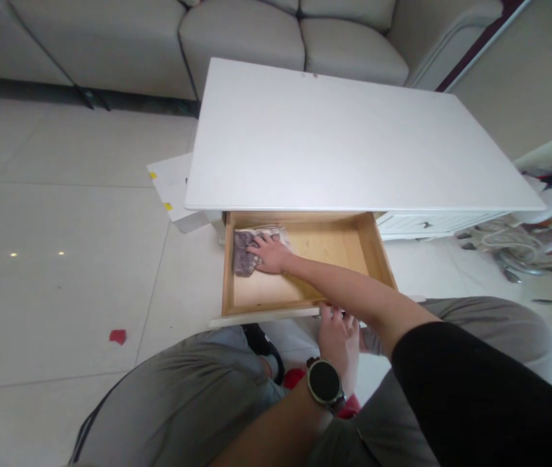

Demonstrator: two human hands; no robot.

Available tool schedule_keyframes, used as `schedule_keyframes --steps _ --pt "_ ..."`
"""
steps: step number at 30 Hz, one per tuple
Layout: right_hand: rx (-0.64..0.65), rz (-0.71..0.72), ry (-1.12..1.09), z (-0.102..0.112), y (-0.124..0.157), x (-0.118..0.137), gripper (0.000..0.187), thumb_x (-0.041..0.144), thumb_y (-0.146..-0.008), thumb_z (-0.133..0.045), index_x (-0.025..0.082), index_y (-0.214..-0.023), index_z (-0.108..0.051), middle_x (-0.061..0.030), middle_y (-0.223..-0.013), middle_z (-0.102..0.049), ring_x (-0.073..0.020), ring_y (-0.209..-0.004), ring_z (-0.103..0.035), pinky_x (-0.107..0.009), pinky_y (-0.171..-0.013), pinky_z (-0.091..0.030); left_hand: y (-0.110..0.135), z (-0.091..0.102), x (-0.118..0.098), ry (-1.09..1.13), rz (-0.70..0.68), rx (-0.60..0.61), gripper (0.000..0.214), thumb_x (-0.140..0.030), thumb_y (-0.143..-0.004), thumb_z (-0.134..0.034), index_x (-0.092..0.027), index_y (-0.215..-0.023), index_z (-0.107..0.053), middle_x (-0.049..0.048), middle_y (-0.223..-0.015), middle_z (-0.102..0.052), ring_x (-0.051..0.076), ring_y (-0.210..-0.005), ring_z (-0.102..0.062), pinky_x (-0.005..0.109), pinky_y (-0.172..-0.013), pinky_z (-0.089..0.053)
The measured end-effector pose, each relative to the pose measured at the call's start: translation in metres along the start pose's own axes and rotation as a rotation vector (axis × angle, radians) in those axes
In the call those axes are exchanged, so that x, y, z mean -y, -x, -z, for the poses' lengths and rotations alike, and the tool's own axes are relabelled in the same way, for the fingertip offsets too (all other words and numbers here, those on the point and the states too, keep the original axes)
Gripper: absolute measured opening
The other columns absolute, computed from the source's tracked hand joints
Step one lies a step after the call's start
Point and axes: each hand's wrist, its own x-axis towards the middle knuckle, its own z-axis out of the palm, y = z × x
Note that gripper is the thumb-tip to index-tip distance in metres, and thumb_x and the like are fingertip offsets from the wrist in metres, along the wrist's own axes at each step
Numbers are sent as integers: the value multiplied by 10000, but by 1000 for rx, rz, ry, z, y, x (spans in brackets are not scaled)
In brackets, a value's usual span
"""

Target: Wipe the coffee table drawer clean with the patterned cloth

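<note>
A wooden drawer [373, 250] is pulled out of the white coffee table [353, 143]. Inside it, at the left end, lies a purple-grey patterned cloth [244, 256], partly bunched. My right hand [272, 253] presses flat on this cloth, its fingers spread; the palm hides some of it. My left hand [338, 334], below a wristwatch [324, 381], has its fingers bent at the drawer's front edge near the middle. Whether they also touch a handle there is hidden. My right forearm passes over the drawer and above the left hand.
A grey sofa [241, 39] stands behind the table. White sheets [173, 188] stick out at the table's left. On the tiled floor lies a red scrap [117, 336]. Coiled cables [514, 243] and clutter are at the right. A closed drawer [412, 224] is beside the pulled-out one.
</note>
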Motion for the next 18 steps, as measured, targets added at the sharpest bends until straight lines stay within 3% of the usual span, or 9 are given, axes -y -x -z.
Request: schedule_keyframes --steps 6,9,12,18 --pt "126 -354 70 19 120 -127 713 555 -891 -602 212 -1506 -491 -226 -1590 -387 -467 -1383 -390 -604 -1038 -421 1 17 2 -174 -28 44 337 -227 -1053 -465 -236 -1099 -799 50 -1429 -620 314 -1211 -548 581 -1055 -466" --pt "199 -586 125 21 176 -168 738 565 -894 -580 175 -1511 -472 -258 -1575 -394 -482 -1370 -412 -594 -1035 -435 1 22 1 -189 -31 42 331 -236 -1052 -476 -231 -1096 -804 61 -1408 -627 309 -1199 -546 568 -1051 -467" --pt "237 -633 159 18 195 -172 752 575 -900 -551 164 -1522 -454 -259 -1596 -367 -494 -1378 -416 -582 -1052 -430 1 23 0 -204 -34 57 344 -231 -1053 -466 -225 -1107 -806 73 -1401 -625 317 -1201 -544 583 -1055 -457" --pt "405 -725 162 18 161 -142 942 649 -870 -554 147 -1632 -320 -273 -1654 -299 -488 -1339 -517 -585 -1099 -419 2 28 -4 -212 -10 99 340 -254 -1054 -475 -235 -1161 -797 79 -1443 -603 333 -1241 -531 606 -1097 -415"
